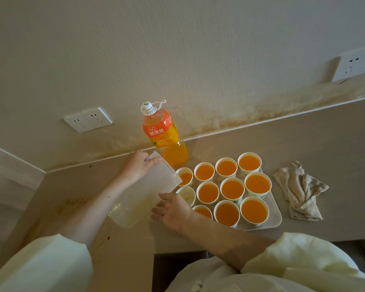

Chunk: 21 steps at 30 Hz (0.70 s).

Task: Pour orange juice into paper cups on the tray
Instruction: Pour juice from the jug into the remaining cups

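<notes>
Most of the work looks done: nine paper cups on the tray are full. The back-left cup, under the lip of the tipped pitcher, is partly filled, and the cup in front of it holds barely a trace. The left hand is curled around the pitcher near its rim, and the right hand steadies its lower side with straight, spread fingers. That hand covers part of the nearest cup. No stream is discernible, and the pitcher looks almost drained, so a refill from the capped bottle is probably needed.
</notes>
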Available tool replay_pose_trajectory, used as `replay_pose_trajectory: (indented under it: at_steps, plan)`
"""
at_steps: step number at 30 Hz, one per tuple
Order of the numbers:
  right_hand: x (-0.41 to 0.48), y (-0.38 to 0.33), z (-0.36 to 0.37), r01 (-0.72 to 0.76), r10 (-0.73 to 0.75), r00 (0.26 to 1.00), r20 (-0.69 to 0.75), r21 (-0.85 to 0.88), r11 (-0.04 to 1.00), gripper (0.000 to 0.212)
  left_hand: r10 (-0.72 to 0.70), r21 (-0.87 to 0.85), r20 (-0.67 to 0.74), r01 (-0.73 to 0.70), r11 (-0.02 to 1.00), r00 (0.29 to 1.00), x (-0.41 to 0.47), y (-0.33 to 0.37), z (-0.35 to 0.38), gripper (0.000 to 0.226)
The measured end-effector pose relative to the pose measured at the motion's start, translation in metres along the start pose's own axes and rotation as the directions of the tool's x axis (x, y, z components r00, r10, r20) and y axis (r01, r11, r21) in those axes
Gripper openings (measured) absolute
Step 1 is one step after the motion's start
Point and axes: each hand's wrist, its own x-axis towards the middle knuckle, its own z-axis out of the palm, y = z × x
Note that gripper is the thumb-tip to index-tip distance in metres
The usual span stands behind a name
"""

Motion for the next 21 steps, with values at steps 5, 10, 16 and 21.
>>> replay_pose_trajectory:
  at_steps: [5,10,16,21]
  plan:
    - [-0.003,-0.001,0.0,-0.006,0.006,1.0,0.003,0.006,1.0,0.051,-0.004,0.013,0.004,0.004,1.0,1.0,-0.001,0.002,-0.001,0.056]
    - [0.001,0.001,-0.001,-0.008,0.008,1.0,0.005,0.011,1.0,0.052,-0.007,0.016,0.007,0.007,1.0,1.0,-0.002,0.004,-0.001,0.056]
    - [0.005,0.003,-0.001,-0.004,0.004,1.0,0.005,0.005,1.0,0.053,-0.009,0.004,0.006,0.009,1.0,1.0,-0.002,0.008,-0.001,0.056]
    - [0.003,0.002,-0.001,-0.008,0.008,1.0,0.003,0.027,1.0,0.052,-0.011,0.014,0.01,0.01,1.0,1.0,-0.003,0.01,-0.002,0.055]
